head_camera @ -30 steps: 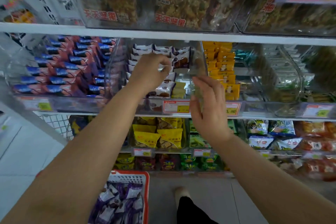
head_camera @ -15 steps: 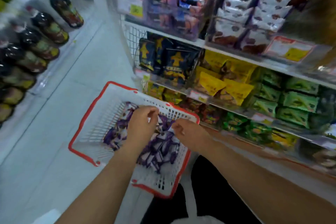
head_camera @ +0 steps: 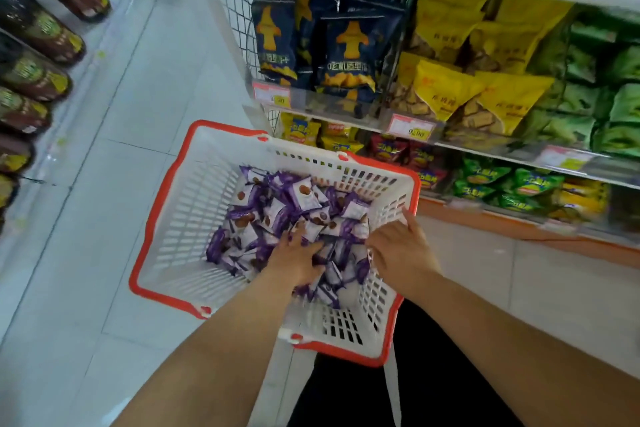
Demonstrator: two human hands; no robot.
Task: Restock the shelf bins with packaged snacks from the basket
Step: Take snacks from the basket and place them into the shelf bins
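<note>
A white basket with a red rim (head_camera: 162, 239) stands on the floor below me. It holds a heap of purple-and-white snack packets (head_camera: 277, 204). My left hand (head_camera: 298, 262) lies palm down on the near part of the heap, its fingers spread and partly buried among the packets. My right hand (head_camera: 401, 251) reaches into the heap beside the basket's right wall. One of its fingers points straight forward, and the other fingertips are hidden under packets. The shelf bins above hold dark blue bags (head_camera: 349, 55) and yellow bags (head_camera: 485, 97).
The shelf unit rises just right of the basket, with green bags (head_camera: 588, 104) and lower rows of small yellow, red and green packs (head_camera: 485, 180). Dark bottles (head_camera: 38, 31) line a shelf on the left. White tiled floor (head_camera: 104, 184) lies between them.
One second ago both hands were up at a shelf bin. They have dropped into the basket, and since half a second ago they have sunk deeper into the packets.
</note>
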